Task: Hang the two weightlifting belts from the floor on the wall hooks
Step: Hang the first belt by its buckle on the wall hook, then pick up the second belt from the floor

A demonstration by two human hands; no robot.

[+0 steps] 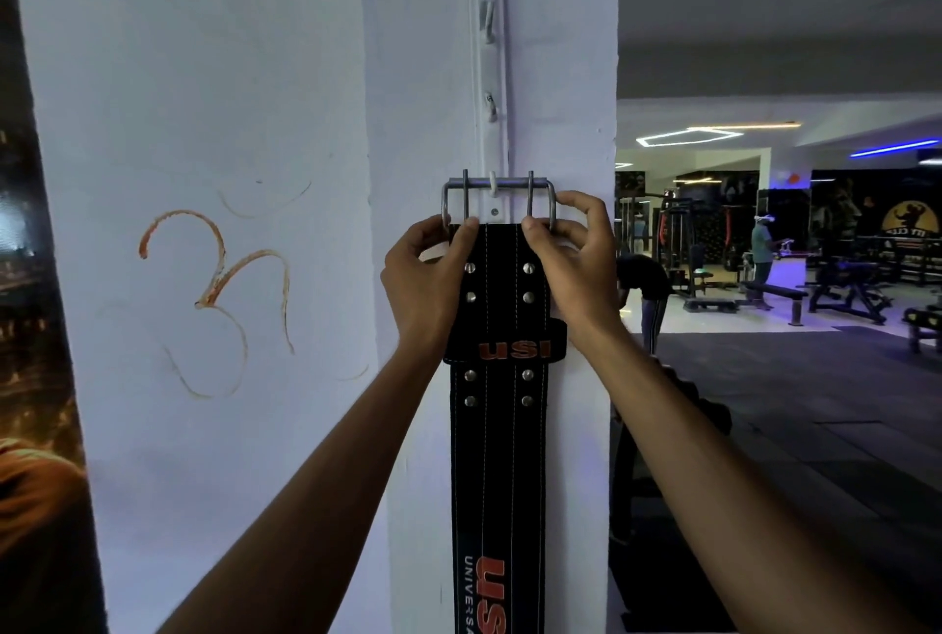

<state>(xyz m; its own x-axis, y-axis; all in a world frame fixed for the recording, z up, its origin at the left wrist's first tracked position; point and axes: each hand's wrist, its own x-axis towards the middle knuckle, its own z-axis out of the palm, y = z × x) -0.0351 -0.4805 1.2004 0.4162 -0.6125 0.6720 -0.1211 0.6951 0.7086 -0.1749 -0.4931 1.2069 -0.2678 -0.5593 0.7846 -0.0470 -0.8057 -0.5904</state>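
Note:
A black weightlifting belt (499, 455) with orange lettering hangs straight down the white pillar. Its steel double-prong buckle (498, 184) rests over the lowest white hook (492, 185) of a vertical hook rail (490, 72). My left hand (428, 276) pinches the belt's top left corner just under the buckle. On the other side, my right hand (576, 261) grips the top right corner and the buckle's right side. Three more hooks above on the rail carry nothing. A second belt is not in view.
The pillar's left face bears an orange scrawl (219, 297). A dark poster (30, 327) lines the far left edge. To the right, the gym floor holds benches and machines (841, 292), a standing person (763, 251) and a bent-over person (645, 292).

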